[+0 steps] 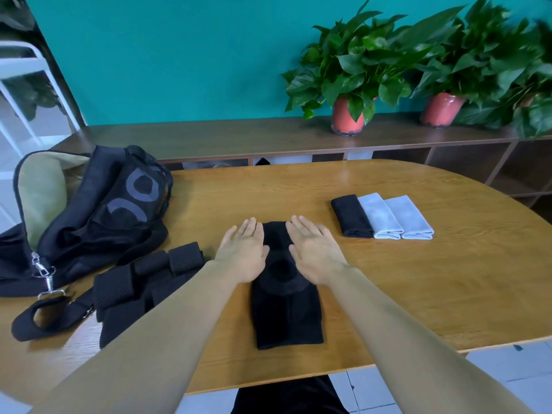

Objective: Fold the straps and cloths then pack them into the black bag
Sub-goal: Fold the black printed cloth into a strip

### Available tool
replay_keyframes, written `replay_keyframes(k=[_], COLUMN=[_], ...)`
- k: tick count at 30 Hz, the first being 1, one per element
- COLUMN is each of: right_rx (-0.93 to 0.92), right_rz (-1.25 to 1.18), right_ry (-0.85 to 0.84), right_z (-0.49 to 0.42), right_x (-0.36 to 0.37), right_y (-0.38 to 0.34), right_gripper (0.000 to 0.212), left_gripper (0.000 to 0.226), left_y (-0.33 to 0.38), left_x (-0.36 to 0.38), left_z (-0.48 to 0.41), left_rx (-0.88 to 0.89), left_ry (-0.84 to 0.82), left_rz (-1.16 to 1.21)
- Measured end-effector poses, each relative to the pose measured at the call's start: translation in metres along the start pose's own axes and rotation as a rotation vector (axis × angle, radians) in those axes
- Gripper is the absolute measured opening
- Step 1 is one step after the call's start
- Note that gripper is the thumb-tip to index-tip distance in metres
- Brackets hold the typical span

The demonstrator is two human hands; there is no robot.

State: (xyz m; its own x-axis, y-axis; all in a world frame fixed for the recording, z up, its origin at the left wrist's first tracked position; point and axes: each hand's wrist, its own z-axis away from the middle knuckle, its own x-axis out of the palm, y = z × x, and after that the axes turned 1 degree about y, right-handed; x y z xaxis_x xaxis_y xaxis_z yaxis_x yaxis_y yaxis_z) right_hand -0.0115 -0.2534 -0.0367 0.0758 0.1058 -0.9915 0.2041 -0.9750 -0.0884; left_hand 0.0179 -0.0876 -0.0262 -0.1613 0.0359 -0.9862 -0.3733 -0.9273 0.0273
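A black knee sleeve [286,312] with a round pad lies flat in front of me on the wooden table [433,279]. My left hand [243,252] and my right hand [313,249] rest flat, palms down, on its far end, fingers together and holding nothing. To the left lies a pile of black perforated straps [143,282]. The black bag [98,210] sits unzipped at the far left, its pale lining showing. One black folded cloth [351,216] and two grey folded cloths [394,218] lie side by side at the right.
A strap loop with metal clips [44,312] trails from the bag near the table's left front edge. Behind the table runs a low wooden shelf [239,138] with potted plants [349,115] in red pots against a teal wall.
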Motion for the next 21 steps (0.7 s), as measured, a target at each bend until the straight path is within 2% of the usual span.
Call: replay_keyframes(k=[3,6,9,15,21], right_rx=[-0.032,-0.07,-0.038,0.042,0.044], right_rz=[0.03,0.088,0.032,0.045,0.051], right_ry=[-0.065,-0.13,-0.191,-0.226,-0.248], right_z=[-0.016,-0.026,-0.031,-0.035,-0.037], right_x=[0.01,0.021,0.031,0.039,0.036], right_y=[-0.004,0.001,0.013,0.017,0.018], right_gripper=[0.055,0.056,0.058,0.062,0.063], left_gripper=[0.061,0.062,0.065,0.066,0.068], left_y=[0.012,0.013,0.004,-0.005,-0.007], left_x=[0.009,0.021,0.033,0.041,0.038], left_z=[-0.013,-0.022,-0.022,-0.026,-0.03], left_rx=[0.036,0.019,-0.003,0.016,0.035], left_ry=[0.012,-0.044,-0.043,0.028,0.007], left_rz=[0.022,-0.009,-0.042,-0.072,-0.108])
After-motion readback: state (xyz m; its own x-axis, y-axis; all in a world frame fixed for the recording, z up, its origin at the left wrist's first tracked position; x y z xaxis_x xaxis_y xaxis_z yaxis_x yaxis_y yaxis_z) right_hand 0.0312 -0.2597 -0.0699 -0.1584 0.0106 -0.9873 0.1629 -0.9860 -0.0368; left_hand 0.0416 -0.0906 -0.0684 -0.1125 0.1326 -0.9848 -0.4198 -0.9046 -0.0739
